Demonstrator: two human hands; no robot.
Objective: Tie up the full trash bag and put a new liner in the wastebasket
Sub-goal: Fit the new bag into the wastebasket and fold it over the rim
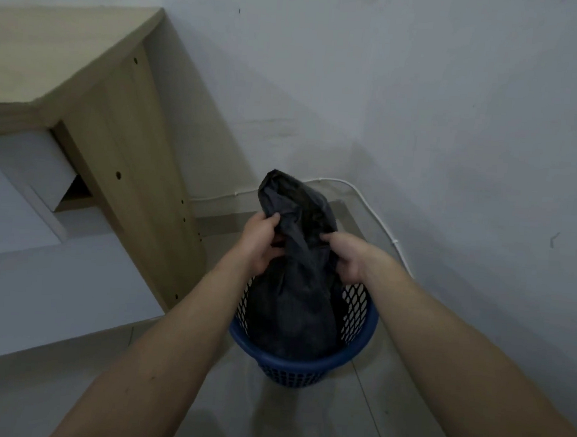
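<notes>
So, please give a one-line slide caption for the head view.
Both hands, left hand and right hand, gather the black trash bag inside the blue wastebasket.

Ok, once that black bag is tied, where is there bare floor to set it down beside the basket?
Bare tiled floor lies right of the blue mesh plastic wastebasket, up to the white wall cable. More lies left, toward the wooden desk panel. Crowded: the basket mouth, where left hand and right hand grip the black plastic trash bag.
</notes>
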